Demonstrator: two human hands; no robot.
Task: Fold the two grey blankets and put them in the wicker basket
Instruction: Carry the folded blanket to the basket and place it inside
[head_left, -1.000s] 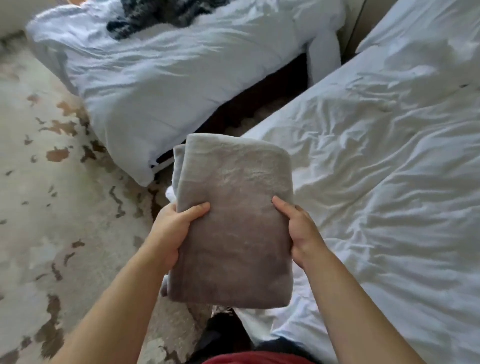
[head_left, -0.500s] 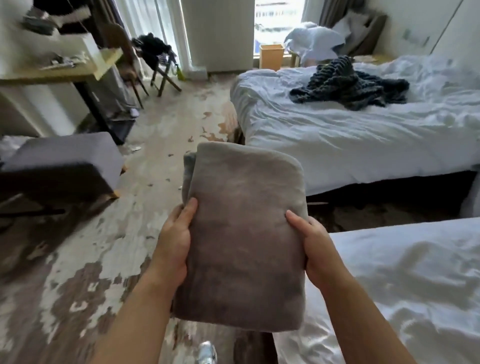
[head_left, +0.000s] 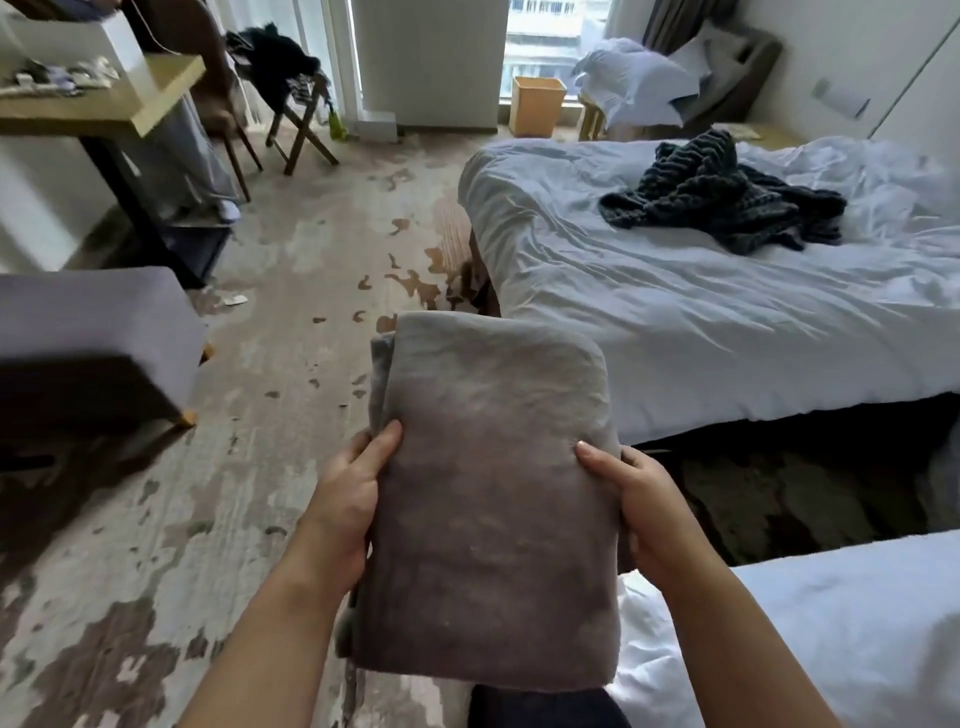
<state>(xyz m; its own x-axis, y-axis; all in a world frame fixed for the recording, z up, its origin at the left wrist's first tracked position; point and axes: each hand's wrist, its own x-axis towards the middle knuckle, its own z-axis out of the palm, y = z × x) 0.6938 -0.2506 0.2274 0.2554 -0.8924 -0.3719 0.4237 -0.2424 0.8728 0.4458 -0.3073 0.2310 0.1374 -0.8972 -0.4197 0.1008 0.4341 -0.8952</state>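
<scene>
A folded light grey blanket (head_left: 493, 499) is held up in front of me, above the floor between two beds. My left hand (head_left: 348, 499) grips its left edge with the thumb on top. On the right edge my right hand (head_left: 641, 504) grips it the same way. A second, dark grey knitted blanket (head_left: 722, 202) lies crumpled and unfolded on the far bed (head_left: 675, 312). A tan basket (head_left: 536, 105) stands on the floor by the window at the back; I cannot tell if it is wicker.
A grey padded stool (head_left: 93, 332) stands at the left. Behind it are a wooden desk (head_left: 104, 104) and a folding chair (head_left: 301, 124) with dark clothes. The near bed's corner (head_left: 831, 623) is at my lower right. Patterned carpet (head_left: 291, 312) leads toward the window.
My view swung up and left from the near bed to the room, then moved slightly forward. Both hands kept the same hold on the folded blanket.
</scene>
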